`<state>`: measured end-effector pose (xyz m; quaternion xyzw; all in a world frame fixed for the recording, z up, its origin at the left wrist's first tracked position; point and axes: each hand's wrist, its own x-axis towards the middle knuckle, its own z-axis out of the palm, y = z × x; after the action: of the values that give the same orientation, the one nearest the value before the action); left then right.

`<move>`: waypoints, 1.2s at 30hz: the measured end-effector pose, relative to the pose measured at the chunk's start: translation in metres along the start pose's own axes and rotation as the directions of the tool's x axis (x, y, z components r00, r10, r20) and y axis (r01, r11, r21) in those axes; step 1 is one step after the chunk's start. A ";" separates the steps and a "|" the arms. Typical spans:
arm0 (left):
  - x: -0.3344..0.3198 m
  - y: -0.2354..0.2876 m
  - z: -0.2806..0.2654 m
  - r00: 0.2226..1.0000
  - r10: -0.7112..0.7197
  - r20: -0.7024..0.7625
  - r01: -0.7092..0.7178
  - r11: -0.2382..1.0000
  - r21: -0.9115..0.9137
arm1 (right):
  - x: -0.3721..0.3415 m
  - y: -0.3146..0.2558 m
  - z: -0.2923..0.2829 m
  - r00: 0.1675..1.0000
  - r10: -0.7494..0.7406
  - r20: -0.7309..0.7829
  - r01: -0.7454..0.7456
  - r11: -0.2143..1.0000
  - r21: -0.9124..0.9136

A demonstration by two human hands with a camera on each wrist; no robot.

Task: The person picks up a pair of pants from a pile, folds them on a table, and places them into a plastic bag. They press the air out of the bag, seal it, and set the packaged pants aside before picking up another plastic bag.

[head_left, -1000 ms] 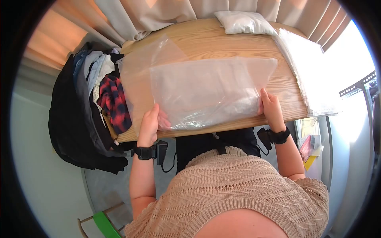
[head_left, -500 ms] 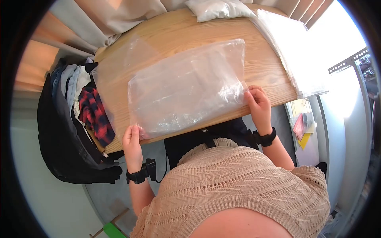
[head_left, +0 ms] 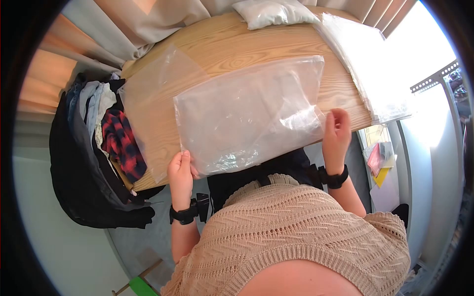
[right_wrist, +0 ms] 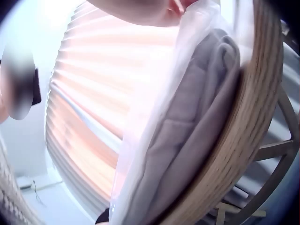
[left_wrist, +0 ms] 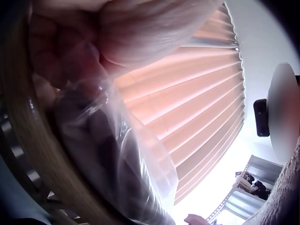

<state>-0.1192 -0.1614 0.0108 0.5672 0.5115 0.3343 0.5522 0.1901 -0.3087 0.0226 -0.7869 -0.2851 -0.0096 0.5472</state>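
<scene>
A clear plastic bag (head_left: 247, 113) lies across the table's near edge, its long side facing the person. Inside it, a folded grey garment (right_wrist: 183, 112) shows in the right wrist view. My left hand (head_left: 180, 172) pinches the bag's near left corner, thumb on top; the left wrist view shows the wrinkled plastic under that hand. At the opposite end, my right hand (head_left: 336, 135) is right beside the bag's right edge, with its fingers loosely curled and a gap between thumb and fingers.
Another clear plastic sheet or bag (head_left: 158, 93) lies at the table's left. Piled clothes (head_left: 84, 153), including a red-and-black checked piece (head_left: 121, 143), stand against the left edge. A stack of clear bags (head_left: 360, 64) lies at right, and a filled white package (head_left: 274, 12) at the back.
The head view has shifted. Half a second ago the right hand pinched the bag's right edge; now its thumb and fingers are apart. The left hand has kept hold of the near left corner.
</scene>
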 end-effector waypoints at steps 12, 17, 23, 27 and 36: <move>-0.017 0.036 0.004 0.983 0.130 -0.129 -0.102 0.973 0.208 | -0.005 -0.056 0.048 0.481 -0.499 0.721 0.745 0.666 -0.035; -0.010 0.097 0.029 0.556 0.452 0.698 -0.829 0.245 0.502 | 0.017 -0.046 0.048 0.496 -0.547 0.674 0.603 0.776 0.186; 0.022 0.071 0.039 0.583 0.156 0.797 -0.810 0.041 0.585 | 0.073 -0.037 0.019 0.492 -0.453 0.743 0.798 0.577 -0.176; 0.024 0.070 0.039 0.605 0.142 0.783 -0.795 0.063 0.603 | 0.062 -0.058 0.018 0.524 -0.474 0.707 0.811 0.532 -0.244; 0.050 0.069 -0.021 0.743 0.640 0.195 -0.514 0.359 0.779 | 0.086 0.000 0.028 0.889 -0.192 0.416 0.194 0.980 0.038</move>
<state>-0.1121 -0.0987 0.0722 0.8669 0.4083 0.2819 0.0481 0.2540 -0.2466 0.0392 -0.7396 -0.4723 0.1039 0.4681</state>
